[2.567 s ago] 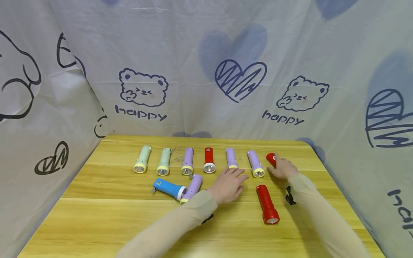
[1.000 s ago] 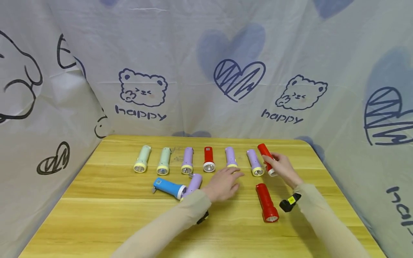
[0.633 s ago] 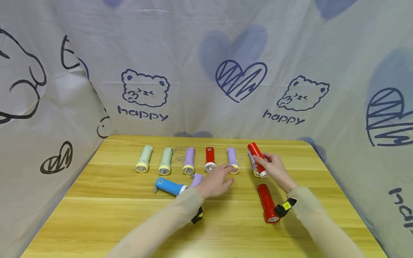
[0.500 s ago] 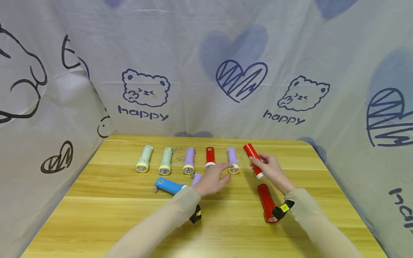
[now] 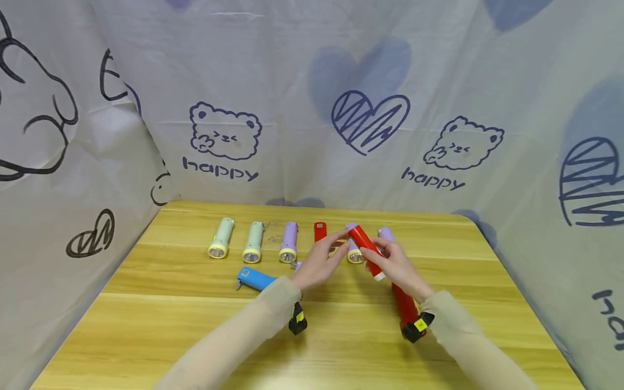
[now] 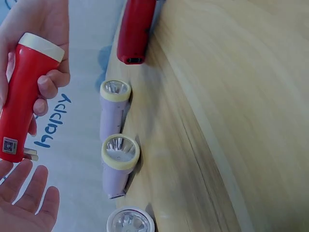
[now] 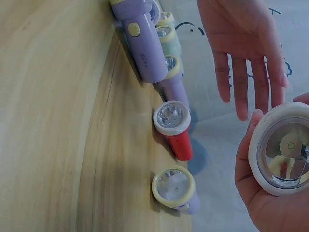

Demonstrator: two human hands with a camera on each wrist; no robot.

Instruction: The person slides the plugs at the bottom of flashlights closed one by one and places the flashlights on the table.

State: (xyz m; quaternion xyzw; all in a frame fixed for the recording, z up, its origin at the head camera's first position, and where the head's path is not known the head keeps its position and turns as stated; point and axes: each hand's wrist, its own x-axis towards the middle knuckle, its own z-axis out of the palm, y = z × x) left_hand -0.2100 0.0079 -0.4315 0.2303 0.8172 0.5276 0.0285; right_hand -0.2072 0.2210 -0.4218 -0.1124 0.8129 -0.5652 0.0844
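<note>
My right hand [image 5: 397, 265] grips a red flashlight [image 5: 363, 244] with a white head, holding it raised over the row and tilted, its lens toward me. In the left wrist view its tail, with a small square label, points at the fingers of my left hand [image 6: 29, 203]. That hand has its fingers extended, the fingertips right at the tail. The right wrist view shows the clear lens [image 7: 285, 145] within the right hand's grasp and the left palm facing it. Behind the hands lie a red flashlight [image 5: 320, 230] and a purple flashlight [image 5: 355, 254], partly covered.
Two mint flashlights [image 5: 222, 238] and a purple one [image 5: 288, 241] continue the row leftward; another purple one [image 5: 386, 234] ends it at right. A blue flashlight [image 5: 255, 278] lies nearer, by my left sleeve. A large red flashlight [image 5: 404, 303] lies under my right wrist.
My right hand has picked the red flashlight up from the row's right end and carried it leftward to my left hand. My left hand has shifted left and its fingers now meet the tail end.
</note>
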